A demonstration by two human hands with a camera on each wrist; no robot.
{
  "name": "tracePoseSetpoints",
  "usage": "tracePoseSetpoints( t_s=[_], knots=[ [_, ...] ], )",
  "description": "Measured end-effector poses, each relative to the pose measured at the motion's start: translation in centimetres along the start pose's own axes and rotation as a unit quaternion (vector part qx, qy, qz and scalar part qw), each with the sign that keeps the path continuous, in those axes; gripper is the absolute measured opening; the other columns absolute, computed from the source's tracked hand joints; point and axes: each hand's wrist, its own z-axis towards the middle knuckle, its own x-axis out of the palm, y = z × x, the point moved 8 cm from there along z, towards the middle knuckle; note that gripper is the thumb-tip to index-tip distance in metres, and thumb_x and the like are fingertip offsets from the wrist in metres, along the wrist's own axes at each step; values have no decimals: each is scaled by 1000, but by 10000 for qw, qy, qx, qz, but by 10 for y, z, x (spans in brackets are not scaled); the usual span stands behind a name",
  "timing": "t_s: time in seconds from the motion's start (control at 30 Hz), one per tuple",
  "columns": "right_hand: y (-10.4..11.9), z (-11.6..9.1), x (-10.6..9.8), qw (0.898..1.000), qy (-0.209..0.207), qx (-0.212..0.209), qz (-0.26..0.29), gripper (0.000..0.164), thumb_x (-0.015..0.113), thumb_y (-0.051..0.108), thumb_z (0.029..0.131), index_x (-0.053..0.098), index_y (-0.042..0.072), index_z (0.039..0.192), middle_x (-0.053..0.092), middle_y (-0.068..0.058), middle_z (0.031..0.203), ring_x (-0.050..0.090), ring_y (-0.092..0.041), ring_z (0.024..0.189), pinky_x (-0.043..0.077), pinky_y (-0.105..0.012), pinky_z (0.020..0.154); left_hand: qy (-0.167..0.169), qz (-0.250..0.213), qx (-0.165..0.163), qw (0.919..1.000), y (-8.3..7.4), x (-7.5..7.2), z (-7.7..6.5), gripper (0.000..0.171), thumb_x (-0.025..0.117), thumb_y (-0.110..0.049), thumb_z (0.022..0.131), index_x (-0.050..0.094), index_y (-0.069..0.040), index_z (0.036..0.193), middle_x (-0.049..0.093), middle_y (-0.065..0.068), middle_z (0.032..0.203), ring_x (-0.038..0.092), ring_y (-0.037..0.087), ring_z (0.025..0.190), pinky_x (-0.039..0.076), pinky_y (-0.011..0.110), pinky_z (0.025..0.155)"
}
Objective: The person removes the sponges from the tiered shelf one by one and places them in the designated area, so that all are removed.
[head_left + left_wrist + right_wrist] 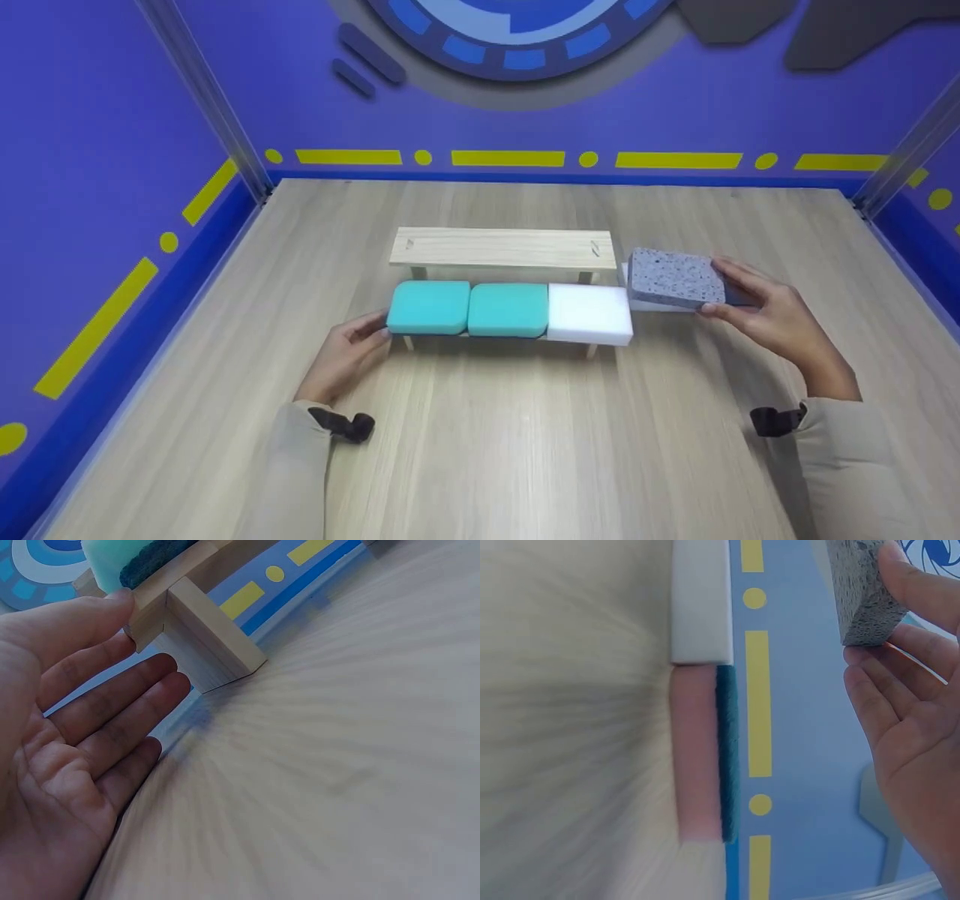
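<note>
At the left end of the front wooden bench, my left hand has its thumb on the top edge and index finger just below, gripping the corner; the other fingers extend loosely. Two teal sponges and a white sponge lie in a row on that bench. Dark scouring pad shows under the leftmost sponge in the left wrist view. My right hand pinches a grey speckled pumice stone between thumb and fingers, raised above the table to the right of the row.
A second wooden bench with a bare top stands behind the first. Below the pumice, a white block and a pink sponge with a dark green layer lie end to end on the table. Blue panels wall the table.
</note>
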Motion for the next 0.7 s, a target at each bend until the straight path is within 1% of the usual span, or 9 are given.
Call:
tracePoseSetpoints(
  t_s=[0.07, 0.1, 0.17, 0.27, 0.33, 0.43, 0.53, 0.63, 0.7],
  knots=[
    [-2, -2, 1, 10000, 15, -40, 25, 69, 75, 20, 84, 44, 1, 142, 41, -27, 146, 35, -43, 136, 25, 9, 92, 5, -8, -18, 10000, 1, 0, 0, 47, 65, -20, 93, 53, -5, 136, 53, 11, 141, 47, 22, 133, 44, 23, 106],
    [-3, -3, 2, 10000, 18, -38, 25, 68, 75, 20, 84, 44, 1, 142, 41, -27, 146, 35, -38, 138, 25, 9, 92, 4, -2, -24, 10000, 1, 0, 0, 47, 65, -20, 93, 53, -4, 136, 52, 12, 141, 46, 22, 133, 43, 23, 106],
    [-5, -5, 2, 10000, 3, -44, 57, 67, 75, 20, 84, 45, 1, 142, 41, -27, 145, 36, -16, 141, 27, 9, 91, 0, 8, -41, 10000, 1, 0, 0, 48, 65, -20, 93, 52, -4, 136, 52, 12, 141, 46, 23, 133, 43, 23, 106],
    [-7, -8, 4, 9995, 31, -69, 294, 67, 74, 14, 84, 44, -2, 141, 40, -28, 146, 41, 12, 124, 36, 5, 89, -12, 58, -49, 10000, 1, -1, 0, 47, 64, -19, 93, 52, -3, 136, 52, 13, 141, 46, 23, 133, 43, 23, 106],
    [-8, -9, 5, 9990, 87, -71, 443, 66, 73, 11, 85, 42, -3, 142, 38, -29, 147, 42, 22, 111, 41, 3, 84, -7, 50, -38, 10000, 1, -1, 1, 47, 64, -18, 93, 52, -3, 136, 51, 13, 142, 46, 23, 133, 43, 23, 106],
    [-10, -11, 8, 9984, 239, 5, 515, 68, 71, 9, 86, 38, 0, 145, 35, -28, 149, 46, 22, 103, 43, 2, 82, -12, 64, -21, 10000, 1, -1, 1, 46, 63, -17, 94, 52, -3, 136, 51, 13, 142, 46, 23, 133, 43, 22, 106],
    [-12, -14, 11, 9988, 324, 111, 362, 69, 71, 13, 87, 37, 4, 147, 35, -25, 150, 42, 23, 107, 39, 4, 84, 13, 69, 0, 10000, 0, -1, 1, 47, 63, -18, 94, 51, -2, 136, 51, 14, 142, 46, 23, 133, 43, 22, 106],
    [-14, -16, 14, 9991, 331, 102, 242, 70, 72, 17, 87, 38, 5, 147, 36, -24, 150, 36, 25, 111, 34, 6, 89, 32, -40, 20, 10000, -1, 0, 1, 47, 64, -18, 93, 52, -2, 136, 52, 14, 141, 47, 23, 132, 44, 21, 104],
    [-14, -17, 16, 9993, 338, 85, 165, 70, 72, 20, 87, 38, 5, 147, 36, -24, 150, 36, 24, 116, 31, 6, 91, 47, -120, 17, 9999, -1, 1, 0, 48, 64, -18, 93, 52, -2, 136, 52, 14, 141, 47, 23, 132, 44, 20, 104]
  ],
)
